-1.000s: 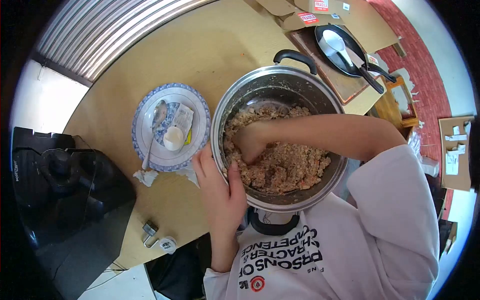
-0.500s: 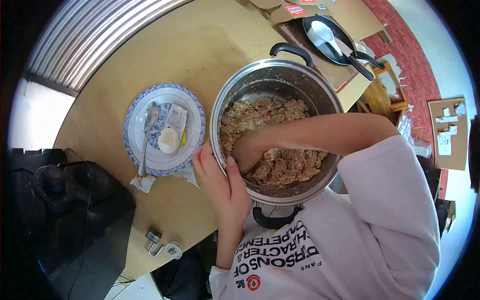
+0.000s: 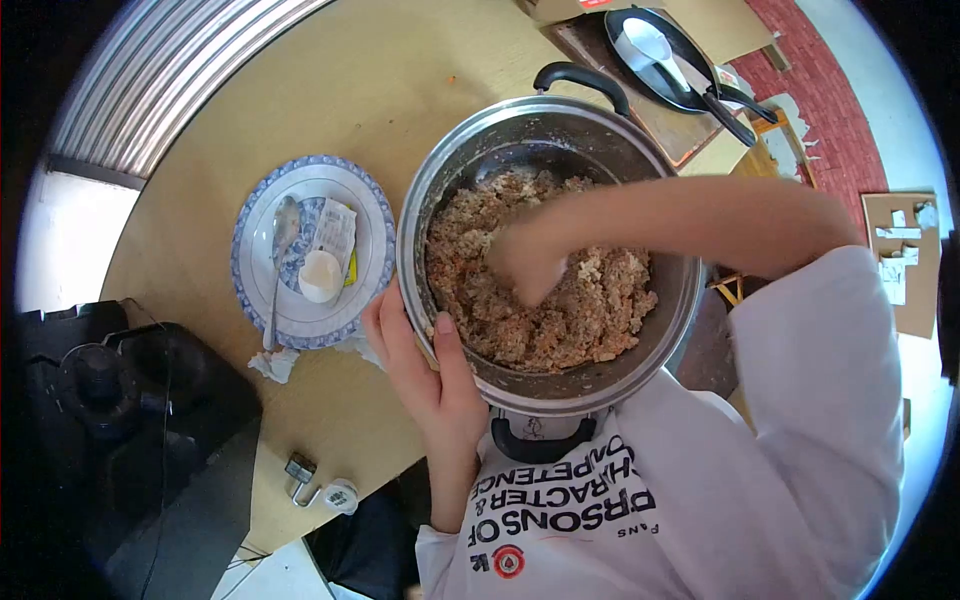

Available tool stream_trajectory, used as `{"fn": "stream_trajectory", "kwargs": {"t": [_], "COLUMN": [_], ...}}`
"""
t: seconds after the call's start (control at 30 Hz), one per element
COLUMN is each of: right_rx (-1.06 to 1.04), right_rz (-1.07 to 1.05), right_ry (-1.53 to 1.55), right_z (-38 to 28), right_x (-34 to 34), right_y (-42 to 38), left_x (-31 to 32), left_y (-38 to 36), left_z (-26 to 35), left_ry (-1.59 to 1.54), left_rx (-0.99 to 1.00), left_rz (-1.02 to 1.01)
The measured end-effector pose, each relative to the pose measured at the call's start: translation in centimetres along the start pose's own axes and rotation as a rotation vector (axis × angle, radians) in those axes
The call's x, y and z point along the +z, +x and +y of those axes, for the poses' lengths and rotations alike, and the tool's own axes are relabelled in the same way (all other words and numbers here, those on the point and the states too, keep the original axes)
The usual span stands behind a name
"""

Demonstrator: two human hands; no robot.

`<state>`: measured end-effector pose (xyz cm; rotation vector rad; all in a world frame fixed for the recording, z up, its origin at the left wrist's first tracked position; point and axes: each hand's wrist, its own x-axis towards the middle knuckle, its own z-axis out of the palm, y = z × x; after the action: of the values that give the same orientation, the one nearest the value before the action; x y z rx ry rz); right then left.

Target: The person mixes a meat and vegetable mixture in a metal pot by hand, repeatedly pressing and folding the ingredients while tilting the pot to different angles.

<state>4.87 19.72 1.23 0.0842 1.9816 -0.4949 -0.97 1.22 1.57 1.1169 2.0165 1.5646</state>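
A large steel pot (image 3: 684,310) with black handles stands at the table edge in front of me, tilted slightly toward me. Inside it lies a crumbly, brown-pink mixture that looks like minced meat (image 3: 590,325). My left hand (image 3: 428,375) grips the pot's left rim, thumb over the edge and fingers along the outer wall. Over the middle of the mixture is my right hand (image 3: 530,255), blurred by motion. Its fingers point down at the mixture, and their exact pose is smeared.
Left of the pot, a blue-rimmed plate (image 3: 245,245) holds a spoon (image 3: 278,270), eggshell (image 3: 320,277) and a packet (image 3: 335,230). A padlock (image 3: 300,470) and small white-lidded container (image 3: 341,496) lie nearer. A frying pan (image 3: 625,30) with a white ladle (image 3: 645,42) sits at back right.
My right hand has moved from the pot's left wall up and right toward the middle, leaving the mixture there disturbed. My left hand still holds the rim. The view has shifted slightly.
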Motion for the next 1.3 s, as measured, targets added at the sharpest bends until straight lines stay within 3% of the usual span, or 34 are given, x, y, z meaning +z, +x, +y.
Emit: {"fn": "stream_trajectory", "kwargs": {"t": [0.03,0.13,0.17,0.27,0.37,0.47,0.53,0.6,0.7,0.8,0.83,0.93,1.03,1.13,1.23,1.3], "right_rx": [-0.129,-0.191,-0.237,-0.124,-0.224,-0.226,-0.232,-0.190,-0.226,-0.153,-0.175,-0.236,-0.265,-0.305,-0.251,-0.272], "right_rz": [0.124,0.068,0.110,0.036,-0.070,0.033,-0.024,-0.109,-0.094,-0.206,-0.074,-0.004,-0.054,0.005,0.020,-0.025], "right_ry": [0.063,0.047,0.171,0.268,0.030,0.053,0.146,-0.059,0.076,0.113,0.090,0.060,0.021,0.009,0.026,0.008], "right_z": [0.7,-0.3,-0.4,-1.7,-2.0,-2.7,-2.8,-3.3,-3.2,-2.7,-2.5,-2.1,-2.3,-2.1,-2.8,-2.3], "right_x": [-0.3,-2.2,-0.8,0.1,-1.2,2.9,2.2,1.8,1.5,2.5,3.2,2.3,3.7,2.9,-1.2,0.2], "right_y": [-1.6,-0.4,2.5,4.3,1.9,4.2,4.1,2.6,-1.7,1.4,1.2,-0.8,3.6,1.6,0.8,5.6], "left_x": [0.0,0.1,0.0,0.2,0.3,0.3,0.3,0.1,0.4,0.5,0.3,0.0,0.1,-0.1,0.4,0.3], "left_y": [0.0,0.1,0.0,-0.2,-0.3,-0.3,-0.3,-0.3,-0.4,-0.6,-0.7,-0.4,-0.4,-0.6,-0.3,-0.2], "left_z": [0.0,-0.1,-0.2,-0.4,-0.6,-0.4,-0.2,-0.4,-0.6,-0.6,-0.5,-0.4,-0.3,-0.4,-0.5,-0.8], "left_ry": [0.001,0.001,-0.038,-0.072,-0.062,-0.097,-0.134,-0.088,-0.079,-0.091,-0.089,-0.015,-0.094,-0.002,-0.120,-0.102], "left_rx": [-0.005,-0.006,-0.030,-0.051,-0.037,-0.054,-0.070,-0.066,-0.033,-0.040,-0.044,-0.031,-0.022,-0.010,-0.060,-0.004], "left_rz": [0.004,-0.003,-0.010,0.003,0.016,0.017,0.005,-0.006,0.039,0.057,0.060,0.020,0.006,0.015,0.032,0.022]}}
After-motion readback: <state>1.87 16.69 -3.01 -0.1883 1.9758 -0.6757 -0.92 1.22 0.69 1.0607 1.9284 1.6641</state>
